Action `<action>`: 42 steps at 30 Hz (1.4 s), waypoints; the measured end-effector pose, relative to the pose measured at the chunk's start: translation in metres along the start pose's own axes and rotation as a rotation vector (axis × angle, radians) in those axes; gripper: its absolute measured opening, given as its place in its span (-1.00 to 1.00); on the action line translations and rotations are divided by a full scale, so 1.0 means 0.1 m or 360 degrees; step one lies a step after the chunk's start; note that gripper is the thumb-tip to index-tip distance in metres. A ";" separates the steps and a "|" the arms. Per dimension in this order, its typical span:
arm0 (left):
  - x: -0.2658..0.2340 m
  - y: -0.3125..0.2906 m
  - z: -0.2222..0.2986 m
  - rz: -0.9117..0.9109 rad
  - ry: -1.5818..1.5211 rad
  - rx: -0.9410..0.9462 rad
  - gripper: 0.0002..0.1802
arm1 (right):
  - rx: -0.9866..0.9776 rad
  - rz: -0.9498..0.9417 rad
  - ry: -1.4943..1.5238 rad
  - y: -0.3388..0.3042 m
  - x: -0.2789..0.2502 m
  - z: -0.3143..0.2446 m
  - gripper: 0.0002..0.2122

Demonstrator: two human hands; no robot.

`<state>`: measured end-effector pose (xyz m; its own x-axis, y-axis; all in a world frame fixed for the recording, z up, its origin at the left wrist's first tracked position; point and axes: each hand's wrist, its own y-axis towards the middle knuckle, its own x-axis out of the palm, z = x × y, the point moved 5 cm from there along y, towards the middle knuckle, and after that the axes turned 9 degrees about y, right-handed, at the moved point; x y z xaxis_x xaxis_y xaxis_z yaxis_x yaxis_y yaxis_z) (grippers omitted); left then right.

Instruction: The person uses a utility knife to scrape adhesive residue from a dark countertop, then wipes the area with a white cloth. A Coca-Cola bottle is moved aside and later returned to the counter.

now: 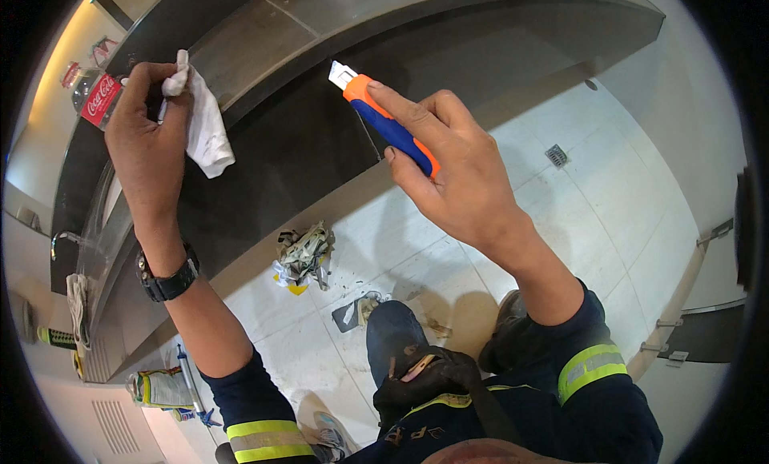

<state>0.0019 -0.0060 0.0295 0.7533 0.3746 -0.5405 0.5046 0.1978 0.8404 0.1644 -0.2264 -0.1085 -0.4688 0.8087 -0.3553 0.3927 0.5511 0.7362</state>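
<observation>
A dark curved counter [280, 136] spans the far side above a pale tiled floor [609, 160]; the hands are apart, the left hand [148, 148] pinching a white cloth [208, 132] at left, the right hand [469, 172] gripping an orange-and-blue knife [390, 133], blade [343, 75] out. Work seems partway; crumpled scraps [304, 256] lie below, neither knife nor cloth yet put down.

Two hands [146, 148] [469, 176], one utility knife [388, 129], one held cloth [207, 128], one bottle [98, 100], one wristwatch [172, 283], one drain [556, 155]
</observation>
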 end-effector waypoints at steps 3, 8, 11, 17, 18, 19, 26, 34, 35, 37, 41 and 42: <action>0.12 0.03 -0.14 -0.0283 -0.0238 -0.0138 -0.80 | -0.0135 0.0042 -0.0068 0.01 0.02 0.00 -0.41; 0.23 0.03 -0.28 -0.0500 -0.0237 -0.0207 -0.80 | -0.0046 0.0023 -0.0119 -0.01 0.03 -0.02 -0.42; 0.17 0.04 -0.36 -0.0531 -0.0218 -0.0171 -0.73 | 0.0036 -0.0025 -0.0128 -0.01 0.05 -0.05 -0.42; 0.21 0.01 -0.45 -0.0575 -0.0111 -0.0242 -0.62 | 0.0540 -0.0403 -0.0110 -0.62 0.26 0.22 -0.42; 0.22 0.01 -0.47 -0.0580 -0.0108 -0.0233 -0.62 | 0.0676 -0.0450 -0.0071 -0.79 0.34 0.32 -0.41; 0.23 0.00 -0.44 -0.0541 -0.0136 -0.0247 -0.62 | 0.0605 -0.0375 -0.0029 -0.91 0.35 0.36 -0.40; 0.19 0.01 -0.35 -0.0525 -0.0170 -0.0215 -0.69 | 0.0053 0.0050 0.0071 -0.73 0.21 0.29 -0.36; -0.19 -0.55 -0.02 0.1006 0.0181 0.0208 -0.68 | 0.0117 -0.0140 -0.0002 -0.56 -0.29 0.29 -0.40; -0.07 -0.82 0.03 0.0805 0.0189 0.0340 -0.65 | 0.0113 -0.0147 -0.0063 -0.60 -0.41 0.32 -0.40; 0.35 -1.31 0.38 0.0236 0.0150 0.0365 -0.57 | 0.0130 -0.0173 -0.0201 -0.76 -0.62 0.44 -0.40; 0.97 -1.57 0.86 0.0020 0.0038 0.0206 -0.63 | 0.0331 -0.0104 -0.0220 -0.97 -0.80 0.69 -0.41; 0.97 -1.36 0.99 0.0048 0.0051 0.0230 -0.64 | 0.0335 -0.0090 -0.0237 -0.97 -0.83 0.73 -0.42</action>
<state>0.0477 -0.0862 -0.1409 0.7562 0.4078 -0.5117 0.5394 0.0544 0.8403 0.2231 -0.3321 -0.1927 -0.3794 0.7883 -0.4845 0.5326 0.6142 0.5823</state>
